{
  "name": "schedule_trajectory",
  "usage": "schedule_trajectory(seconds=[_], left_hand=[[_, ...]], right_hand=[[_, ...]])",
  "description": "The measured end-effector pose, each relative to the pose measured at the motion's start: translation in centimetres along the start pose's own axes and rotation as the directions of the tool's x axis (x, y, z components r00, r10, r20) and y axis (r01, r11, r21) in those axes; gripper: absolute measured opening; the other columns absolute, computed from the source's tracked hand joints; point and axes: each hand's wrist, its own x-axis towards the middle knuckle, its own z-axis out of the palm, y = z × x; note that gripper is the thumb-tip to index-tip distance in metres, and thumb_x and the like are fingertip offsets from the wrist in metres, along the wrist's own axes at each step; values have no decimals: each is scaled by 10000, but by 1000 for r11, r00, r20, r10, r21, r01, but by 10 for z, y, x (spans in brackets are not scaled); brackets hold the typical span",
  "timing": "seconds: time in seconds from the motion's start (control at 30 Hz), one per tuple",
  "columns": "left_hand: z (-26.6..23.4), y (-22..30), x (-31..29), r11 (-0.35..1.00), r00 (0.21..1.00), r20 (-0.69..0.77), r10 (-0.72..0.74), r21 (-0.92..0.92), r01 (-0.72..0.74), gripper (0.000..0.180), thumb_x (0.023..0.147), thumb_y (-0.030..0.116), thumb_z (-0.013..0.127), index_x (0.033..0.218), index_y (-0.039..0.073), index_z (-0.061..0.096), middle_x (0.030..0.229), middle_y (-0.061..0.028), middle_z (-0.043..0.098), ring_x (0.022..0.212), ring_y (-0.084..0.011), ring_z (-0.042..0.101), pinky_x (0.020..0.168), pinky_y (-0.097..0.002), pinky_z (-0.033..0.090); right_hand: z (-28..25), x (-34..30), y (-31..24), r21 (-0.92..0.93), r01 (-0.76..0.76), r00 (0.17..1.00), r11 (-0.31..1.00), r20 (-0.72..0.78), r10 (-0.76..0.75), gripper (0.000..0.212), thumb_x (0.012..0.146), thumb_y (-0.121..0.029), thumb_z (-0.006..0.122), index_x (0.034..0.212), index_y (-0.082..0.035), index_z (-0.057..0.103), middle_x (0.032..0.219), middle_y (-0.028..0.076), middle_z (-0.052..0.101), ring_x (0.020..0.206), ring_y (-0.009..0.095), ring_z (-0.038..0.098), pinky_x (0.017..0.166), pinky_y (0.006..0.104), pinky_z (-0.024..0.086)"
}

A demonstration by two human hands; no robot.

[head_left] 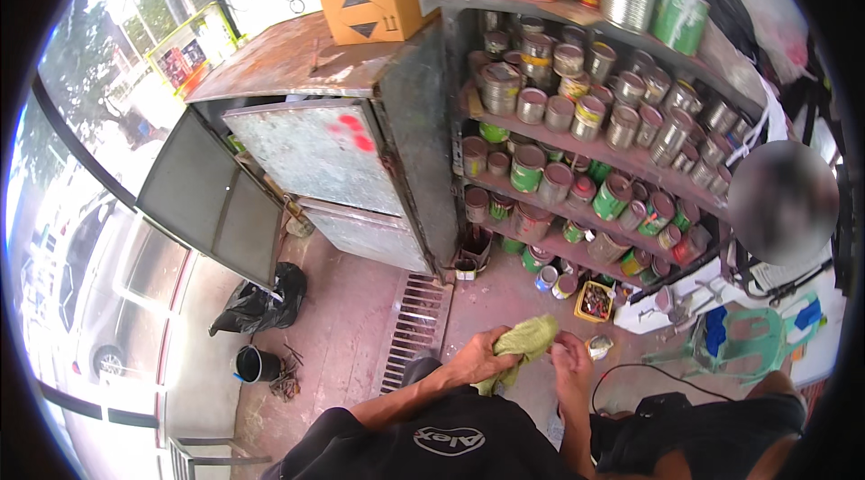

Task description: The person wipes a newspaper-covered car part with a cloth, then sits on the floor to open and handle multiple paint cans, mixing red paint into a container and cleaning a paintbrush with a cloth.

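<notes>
A crumpled yellow-green cloth (529, 336) is bunched in my left hand (487, 356). The fingers of that hand are wrapped round it, and a loose end hangs below. Just to the right of the cloth is my right hand (569, 356), its fingers curled together near the cloth's end. Whatever those fingers pinch, if anything, is too small to make out. Both hands are held above the floor, in front of my black shirt (396, 444).
Shelves (595, 142) of paint-stained cans stand ahead on the right, beside a rusty metal cabinet (311, 155) with open doors. A floor grate (417, 327), a black bag (266, 300), a bucket (257, 363), a yellow basket (594, 301) and a green plastic chair (748, 336) surround me.
</notes>
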Motion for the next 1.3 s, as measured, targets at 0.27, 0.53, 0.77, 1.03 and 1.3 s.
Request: schedule_trajectory(seconds=[0.27,0.53,0.77,1.03,1.3], left_hand=[[-114,16,16,965,932,-349,100,-193,-175,353,1078,129,738,1407,9,694,1126,-30,777,963,-104,706,834,-314,605],[-259,138,35,722,617,-464,636,73,-688,420,1113,110,645,1506,-11,560,1249,-71,713,1096,-147,665,928,-329,570],[-365,308,96,404,247,-440,863,311,-860,467,1103,177,683,1491,-17,509,1280,-155,715,1139,-216,681,986,-381,560],[-595,514,266,200,-76,-196,978,978,50,803,1024,562,689,1608,40,510,1605,-262,527,1445,-449,521,1189,-599,420],[-625,509,350,233,323,-294,900,948,214,884,1031,756,603,1558,47,622,1550,-246,632,1405,-463,610,1185,-529,478]], right_hand=[[-17,-9,25,-121,-178,951,977,-274,140,402,1098,-278,745,1342,36,681,1153,91,742,1026,151,713,936,310,581],[52,-8,56,-414,-77,957,907,-285,-49,400,1016,-273,782,1274,31,745,1036,147,805,966,212,771,897,364,592],[100,-53,47,-627,-145,965,766,-262,-32,467,1014,-373,807,1304,-10,758,1104,171,834,983,294,817,896,414,627],[151,-155,71,-511,-411,829,755,-554,76,518,993,-469,795,1267,-30,791,1133,225,822,1034,416,793,915,492,624],[200,-250,57,-319,-556,640,768,-754,150,466,1025,-441,745,1294,-63,791,1249,232,795,1162,455,742,1003,526,580]])
